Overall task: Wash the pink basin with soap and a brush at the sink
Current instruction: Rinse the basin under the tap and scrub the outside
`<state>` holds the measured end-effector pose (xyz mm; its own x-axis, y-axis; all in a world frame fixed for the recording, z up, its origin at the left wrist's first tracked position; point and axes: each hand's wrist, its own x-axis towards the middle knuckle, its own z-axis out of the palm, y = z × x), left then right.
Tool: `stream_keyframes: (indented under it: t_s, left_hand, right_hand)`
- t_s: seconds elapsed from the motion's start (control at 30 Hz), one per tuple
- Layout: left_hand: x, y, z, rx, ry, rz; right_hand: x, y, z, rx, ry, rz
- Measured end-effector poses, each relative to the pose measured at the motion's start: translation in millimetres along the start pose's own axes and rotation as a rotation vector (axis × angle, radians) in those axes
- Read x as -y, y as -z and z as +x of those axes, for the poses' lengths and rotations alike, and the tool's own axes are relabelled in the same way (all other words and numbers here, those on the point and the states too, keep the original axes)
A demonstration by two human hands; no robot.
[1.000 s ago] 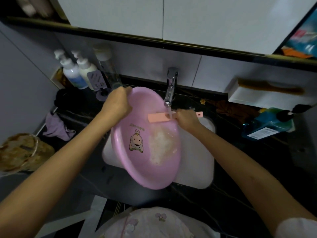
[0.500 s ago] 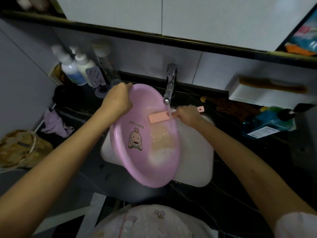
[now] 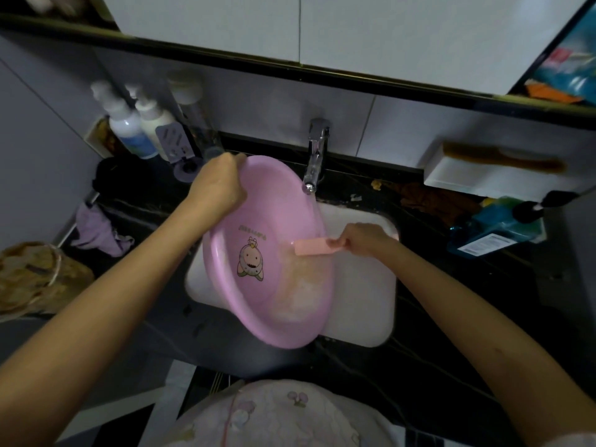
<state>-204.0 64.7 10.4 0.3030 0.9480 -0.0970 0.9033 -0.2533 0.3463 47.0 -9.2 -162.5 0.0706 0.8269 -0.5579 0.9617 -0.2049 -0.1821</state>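
The pink basin (image 3: 271, 221), with a cartoon figure printed inside, is tilted over the white sink (image 3: 364, 285). My left hand (image 3: 219, 185) grips its upper left rim. Water runs from the chrome tap (image 3: 316, 156) into the basin, and soapy foam lies in its lower right part. My right hand (image 3: 364, 237) holds the pink brush (image 3: 314, 247) by its handle, with the brush head against the basin's right inner wall, below the stream.
Pump bottles (image 3: 135, 124) and a clear bottle stand at the back left on the dark counter (image 3: 419, 366). A purple cloth (image 3: 96, 227) lies left. A white shelf with a brown comb (image 3: 503, 159) and a blue container (image 3: 496, 227) sit at the right.
My right hand has brought the brush down from just under the tap to lower on the basin's right side. The foam has slid further down. My left hand keeps its grip on the rim.
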Motion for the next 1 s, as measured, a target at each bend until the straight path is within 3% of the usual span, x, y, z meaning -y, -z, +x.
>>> stream_keyframes:
  t_s: [0.27,0.37,0.67,0.8,1.0]
  left_hand:
    - [0.5,-2.8,-0.1,-0.022,0.003,-0.012]
    - [2.8,-4.6,1.6,-0.028,-0.003,-0.005]
    - [4.5,-5.4,1.3,-0.053,-0.023,0.008]
    - [3.8,-4.6,1.3,-0.057,-0.025,0.006]
    - [2.9,-4.9,0.4,-0.047,-0.005,-0.002]
  right_hand:
    - [29.3,-36.9,-60.8,0.262,0.083,0.546]
    - [41.7,-44.6,-81.2,0.388,0.132,0.593]
    - [61.6,-49.4,-109.5,0.530,0.195,0.842]
    - [47.2,-45.2,-88.6,0.443,0.124,0.618]
    - [29.8,-52.0,-34.5,-0.008,-0.042,0.269]
